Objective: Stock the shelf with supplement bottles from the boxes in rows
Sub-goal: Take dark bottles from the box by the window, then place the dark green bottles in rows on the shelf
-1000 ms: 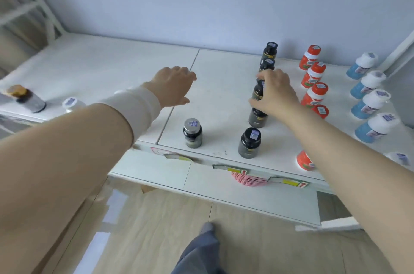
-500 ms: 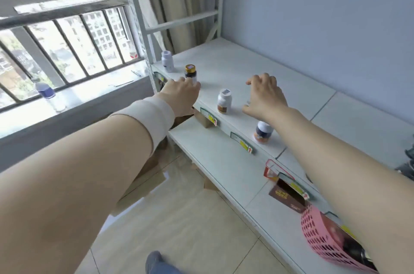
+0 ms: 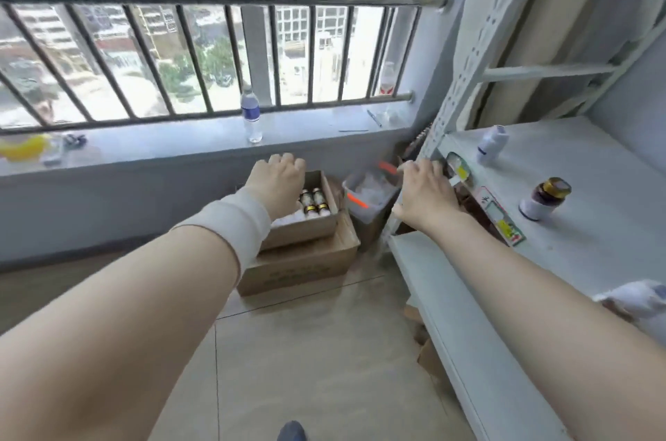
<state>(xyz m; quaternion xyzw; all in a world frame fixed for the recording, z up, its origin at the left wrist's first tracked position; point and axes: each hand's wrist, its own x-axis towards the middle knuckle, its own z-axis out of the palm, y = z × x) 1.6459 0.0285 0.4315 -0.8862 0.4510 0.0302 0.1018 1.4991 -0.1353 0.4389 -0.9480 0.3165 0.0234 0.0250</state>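
Now the person's view has swung away from the rows of black, red and blue bottles, where both hands were busy a second ago, to the left end of the shelf and the floor below the window. Both hands have left the shelf with nothing in them. That suggests one round of placing is done and a fresh load is being fetched.

The left hand, with a white band on its wrist, hangs over the open cardboard box, fingers loosely bent and gripping nothing. The right hand is spread and empty, just beside the shelf's front edge.

The open box sits on a larger closed carton. Inside it a few gold-capped supplement bottles stand together at the far right; the left hand hides most of the rest. To the right of the box is a clear plastic bin with orange marks on its rim. It holds something pale that cannot be made out.

On this part of the shelf only a dark gold-capped jar and, farther off, a white bottle stand well apart.
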